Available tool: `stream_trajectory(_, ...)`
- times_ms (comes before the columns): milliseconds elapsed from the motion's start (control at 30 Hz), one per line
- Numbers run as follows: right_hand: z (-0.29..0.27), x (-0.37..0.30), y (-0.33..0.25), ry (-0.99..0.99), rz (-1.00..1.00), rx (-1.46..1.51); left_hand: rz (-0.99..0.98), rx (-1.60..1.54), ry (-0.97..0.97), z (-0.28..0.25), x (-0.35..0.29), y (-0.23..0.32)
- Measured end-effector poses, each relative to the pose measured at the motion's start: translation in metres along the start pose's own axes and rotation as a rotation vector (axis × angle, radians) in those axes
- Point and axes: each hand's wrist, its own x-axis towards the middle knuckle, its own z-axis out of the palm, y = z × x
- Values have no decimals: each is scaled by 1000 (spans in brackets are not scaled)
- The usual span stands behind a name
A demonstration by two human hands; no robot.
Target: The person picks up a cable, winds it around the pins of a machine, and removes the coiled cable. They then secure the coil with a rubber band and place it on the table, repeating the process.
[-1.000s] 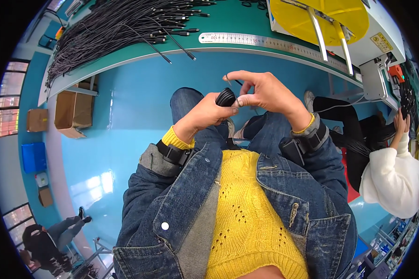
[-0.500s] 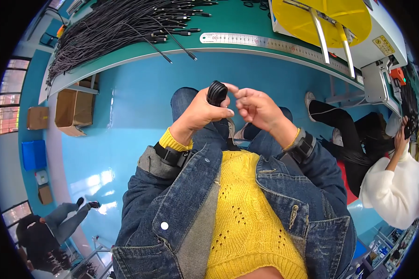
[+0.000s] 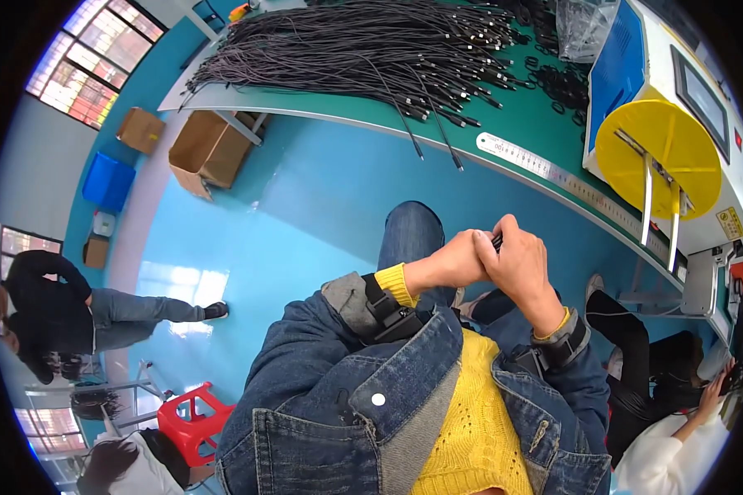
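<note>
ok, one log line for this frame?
left hand: pressed to right | right hand: closed over small black item, mostly hidden | cables: on bench

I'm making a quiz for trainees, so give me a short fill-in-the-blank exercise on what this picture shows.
1. The left hand and right hand are pressed ____ above the lap.
2. The cables lie in a bundle on the ____ bench.
3. The ruler lies near the bench's ____ edge.
4. The round disc on the machine is ____.

Missing words: together; green; front; yellow
</note>
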Motion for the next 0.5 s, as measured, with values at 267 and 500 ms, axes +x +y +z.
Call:
stream_trajectory(267, 42, -3, 51, -117, 45, 45, -517, -264, -234, 9, 1, -8)
stream_trajectory(500, 20, -41, 83, -525, 470, 428, -880, -478, -536, -37, 17, -50)
